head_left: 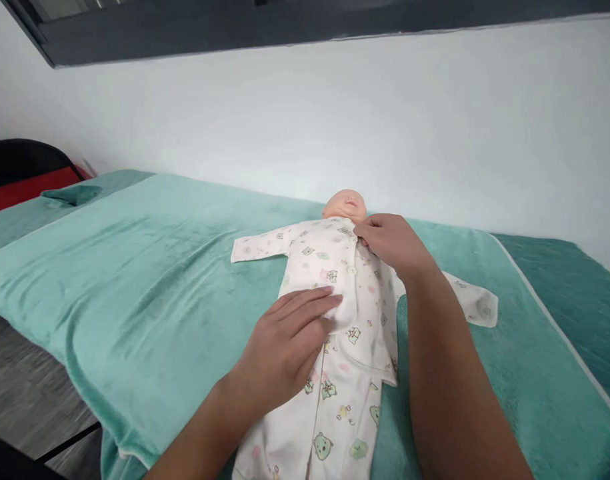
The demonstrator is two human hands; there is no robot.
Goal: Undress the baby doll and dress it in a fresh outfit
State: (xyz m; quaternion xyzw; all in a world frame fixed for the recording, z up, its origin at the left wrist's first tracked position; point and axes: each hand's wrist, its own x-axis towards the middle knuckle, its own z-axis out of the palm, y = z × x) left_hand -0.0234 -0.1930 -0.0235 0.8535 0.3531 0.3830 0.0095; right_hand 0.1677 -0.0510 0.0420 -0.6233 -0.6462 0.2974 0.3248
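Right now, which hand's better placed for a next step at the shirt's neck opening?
Right hand, I'd say: its fingers are curled at the shirt's front edge, just below the doll's head. Left hand lies lower, across the front.

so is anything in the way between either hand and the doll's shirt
Nothing visible is: the left hand lies on the lower front of the shirt, and the fingers of the right hand appear to pinch it near the neck, just below the doll's head.
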